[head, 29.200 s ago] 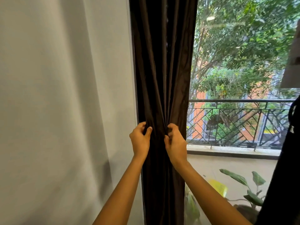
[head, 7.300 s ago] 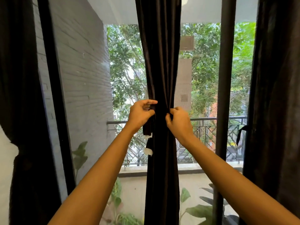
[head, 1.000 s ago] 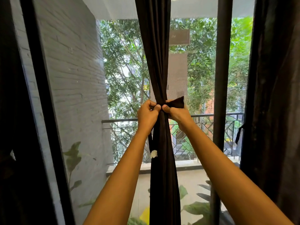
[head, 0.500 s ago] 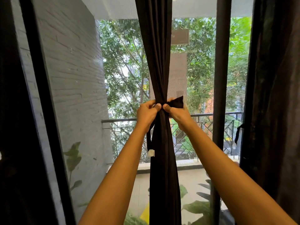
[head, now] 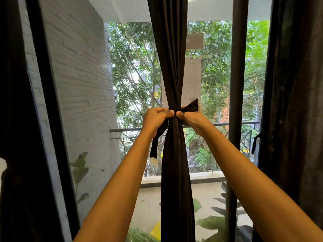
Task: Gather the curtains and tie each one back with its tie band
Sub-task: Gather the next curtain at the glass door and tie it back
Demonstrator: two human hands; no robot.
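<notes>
Since seconds earlier the tie band has been crossed round the gathered middle curtain, where the left hand and right hand each pinch an end, the knot seemingly unfinished and the right curtain apparently still loose

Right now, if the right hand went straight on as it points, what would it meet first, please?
Probably the middle curtain, directly ahead of the right hand gripping the tie band; the left hand lies just beyond.
</notes>
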